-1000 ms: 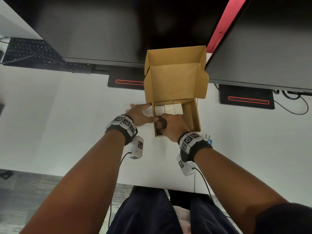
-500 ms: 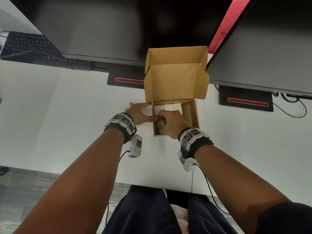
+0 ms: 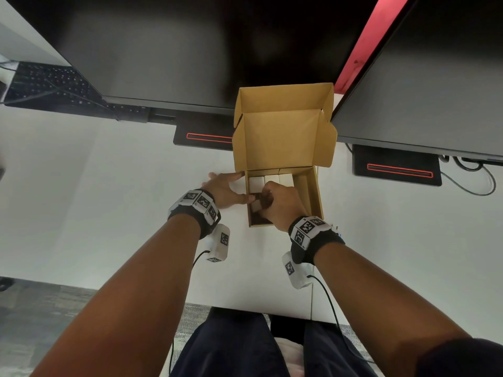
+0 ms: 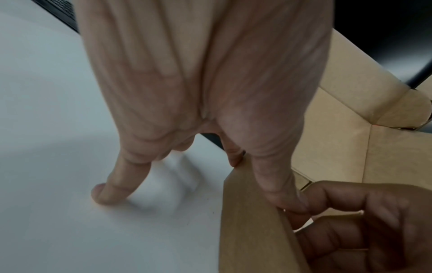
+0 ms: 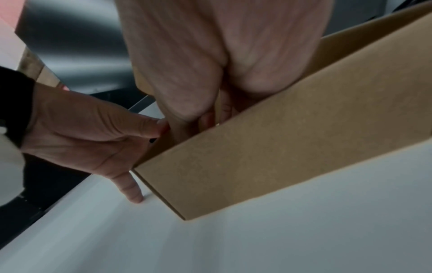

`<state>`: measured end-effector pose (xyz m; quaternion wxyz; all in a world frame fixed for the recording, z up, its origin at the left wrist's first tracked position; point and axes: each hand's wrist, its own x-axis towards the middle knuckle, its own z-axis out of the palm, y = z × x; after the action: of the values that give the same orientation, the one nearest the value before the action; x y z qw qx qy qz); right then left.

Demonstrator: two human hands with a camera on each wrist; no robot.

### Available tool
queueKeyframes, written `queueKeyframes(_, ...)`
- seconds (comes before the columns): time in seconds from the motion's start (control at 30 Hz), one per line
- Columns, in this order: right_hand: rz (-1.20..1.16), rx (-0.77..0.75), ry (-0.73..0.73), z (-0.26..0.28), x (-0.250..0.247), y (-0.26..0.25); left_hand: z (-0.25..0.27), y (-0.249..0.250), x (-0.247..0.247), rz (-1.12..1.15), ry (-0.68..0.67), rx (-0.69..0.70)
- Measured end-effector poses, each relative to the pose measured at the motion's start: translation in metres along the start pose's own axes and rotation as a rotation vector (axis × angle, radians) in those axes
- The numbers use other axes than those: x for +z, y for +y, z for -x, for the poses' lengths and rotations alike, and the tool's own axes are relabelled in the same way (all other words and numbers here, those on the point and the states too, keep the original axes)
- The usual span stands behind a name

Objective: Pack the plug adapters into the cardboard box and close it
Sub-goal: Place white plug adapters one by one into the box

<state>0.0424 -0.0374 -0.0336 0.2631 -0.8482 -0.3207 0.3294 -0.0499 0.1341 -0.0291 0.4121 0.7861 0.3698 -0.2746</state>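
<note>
An open cardboard box [image 3: 313, 198] stands on the white desk with its lid [image 3: 283, 131] upright. Three white plug adapters [image 3: 256, 183] fill the far row inside. My right hand [image 3: 281, 206] is down in the near left part of the box, fingers curled round another white plug adapter [image 3: 255, 205]. My left hand [image 3: 224, 189] braces the box's left wall from outside, thumb [image 4: 287, 200] on the rim and a finger [image 4: 110, 190] straight on the desk. A blurred white block [image 4: 174, 177] lies under that palm. From the right wrist view, the box wall [image 5: 280, 151] hides the held adapter.
Two dark monitors [image 3: 168, 50] hang over the back of the desk, their bases [image 3: 394, 168] either side of the box. A keyboard [image 3: 46, 85] is far left. A small white item [image 3: 337, 232] peeks out beside my right wrist. Cables [image 3: 473, 183] trail at the right.
My right hand has shifted slightly inside the near left corner of the box, and the white adapter under its fingers shows more. The left hand stays on the wall.
</note>
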Motion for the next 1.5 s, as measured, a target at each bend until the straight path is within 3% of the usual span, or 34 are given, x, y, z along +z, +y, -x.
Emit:
queueKeyframes(0.23,-0.055,-0.025,0.047,0.004,-0.017,0.004,-0.008,0.004,-0.002,0.030,-0.034,-0.037)
queueKeyframes(0.43,0.121,-0.104,-0.084,0.011,-0.019,0.004,-0.016,0.015,0.005,-0.158,-0.070,-0.091)
queueKeyframes(0.6,0.115,-0.110,-0.098,0.015,-0.002,-0.002,-0.014,0.008,0.002,-0.114,-0.081,-0.117)
queueKeyframes(0.83,0.157,-0.086,-0.063,0.015,0.008,-0.002,-0.008,0.005,-0.001,-0.037,-0.069,-0.020)
queueKeyframes(1.1,0.154,-0.060,-0.063,0.011,0.010,-0.006,-0.010,0.003,0.000,0.006,-0.053,-0.017)
queueKeyframes(1.27,-0.065,-0.080,0.099,0.026,-0.026,-0.010,-0.017,0.007,0.002,-0.033,-0.010,-0.063)
queueKeyframes(1.37,-0.091,-0.108,0.303,0.046,-0.062,0.008,-0.021,0.011,0.008,-0.076,0.014,-0.073)
queueKeyframes(1.43,-0.070,-0.056,0.428,0.060,-0.082,0.035,-0.023,0.015,0.012,-0.110,0.012,-0.069)
queueKeyframes(1.5,-0.010,0.081,0.368,0.072,-0.091,0.065,-0.028,0.013,0.016,-0.152,-0.005,-0.095)
